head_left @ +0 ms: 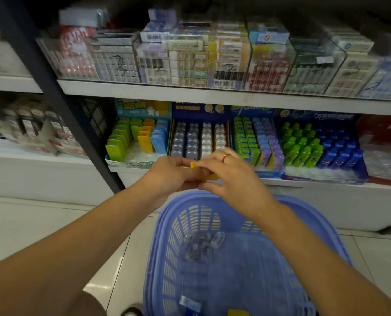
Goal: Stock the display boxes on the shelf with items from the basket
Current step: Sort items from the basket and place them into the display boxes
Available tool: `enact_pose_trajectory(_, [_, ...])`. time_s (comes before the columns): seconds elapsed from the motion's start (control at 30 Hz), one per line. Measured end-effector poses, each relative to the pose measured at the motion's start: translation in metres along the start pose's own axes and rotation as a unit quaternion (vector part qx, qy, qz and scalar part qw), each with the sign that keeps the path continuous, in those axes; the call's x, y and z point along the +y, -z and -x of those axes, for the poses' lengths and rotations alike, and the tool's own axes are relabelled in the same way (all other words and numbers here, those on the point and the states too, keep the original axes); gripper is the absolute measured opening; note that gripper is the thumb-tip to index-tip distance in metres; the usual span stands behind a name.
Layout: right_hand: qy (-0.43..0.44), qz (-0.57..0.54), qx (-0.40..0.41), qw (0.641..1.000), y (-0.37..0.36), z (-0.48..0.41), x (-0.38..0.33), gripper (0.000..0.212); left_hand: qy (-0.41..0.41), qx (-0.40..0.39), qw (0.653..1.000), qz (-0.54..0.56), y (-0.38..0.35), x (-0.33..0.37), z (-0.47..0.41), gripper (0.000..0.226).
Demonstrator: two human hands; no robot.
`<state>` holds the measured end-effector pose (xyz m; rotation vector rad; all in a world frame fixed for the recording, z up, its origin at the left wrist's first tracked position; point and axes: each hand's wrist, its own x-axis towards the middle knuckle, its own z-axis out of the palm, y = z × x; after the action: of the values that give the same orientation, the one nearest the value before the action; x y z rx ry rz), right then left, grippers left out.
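Yellow pack (pixel 209 177): pinched between fingers of left hand (pixel 167 174) and right hand (pixel 233 176), above basket (pixel 165 258). Seat upright in left display box (pixel 130 164), yellow row.

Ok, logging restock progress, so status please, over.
Left hand and right hand both hold one yellow item, above the basket. Not yet in display box. Nothing blocking.

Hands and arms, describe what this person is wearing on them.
The left forearm and right forearm are bare: no sleeves, watch or bracelet in view. The right hand wears one ring, a gold-coloured band with a red part. The left hand shows no ring or glove.
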<state>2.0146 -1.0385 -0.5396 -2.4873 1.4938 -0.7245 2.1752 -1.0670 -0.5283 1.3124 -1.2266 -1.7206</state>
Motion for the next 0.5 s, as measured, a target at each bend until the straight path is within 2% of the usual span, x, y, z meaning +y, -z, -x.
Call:
enact_pose_trajectory(0.1, [0.052,0.074,-0.025,0.996,-0.006,-0.03,-0.013,0.038,-0.026,0.06,0.998,-0.016,0.021,0.002,0.001,0.016])
enact_pose_trajectory(0.17, [0.108,0.112,-0.026,0.987,-0.01,-0.054,-0.02,0.039,-0.037,0.091,0.995,0.026,0.036,0.007,0.0,0.022])
enact_pose_trajectory(0.23, [0.128,0.115,-0.022,0.985,-0.016,-0.079,-0.026,0.041,-0.048,0.109,0.991,0.055,0.052,0.012,-0.002,0.021])
enact_pose_trajectory(0.27, [0.113,0.091,-0.016,0.989,-0.02,-0.093,-0.027,0.041,-0.053,0.121,0.991,0.03,0.06,0.013,-0.003,0.02])
enact_pose_trajectory(0.3, [0.08,0.047,-0.01,0.996,-0.026,-0.106,-0.026,0.039,-0.06,0.138,0.987,-0.056,0.07,0.012,-0.005,0.022])
enact_pose_trajectory(0.33, [0.038,-0.01,-0.006,0.999,-0.032,-0.117,-0.024,0.036,-0.069,0.152,0.964,-0.206,0.081,0.009,-0.007,0.029])
enact_pose_trajectory(0.4, [-0.037,-0.104,-0.007,0.994,-0.046,-0.132,-0.021,0.032,-0.069,0.131,0.852,-0.503,0.098,-0.002,-0.007,0.049])
enact_pose_trajectory(0.43, [-0.053,-0.121,-0.01,0.991,-0.054,-0.136,-0.02,0.031,-0.067,0.105,0.806,-0.579,0.105,-0.008,-0.008,0.059])
enact_pose_trajectory(0.5, [-0.06,-0.122,-0.02,0.99,-0.07,-0.137,-0.021,0.03,-0.054,0.057,0.778,-0.624,0.112,-0.02,-0.009,0.071])
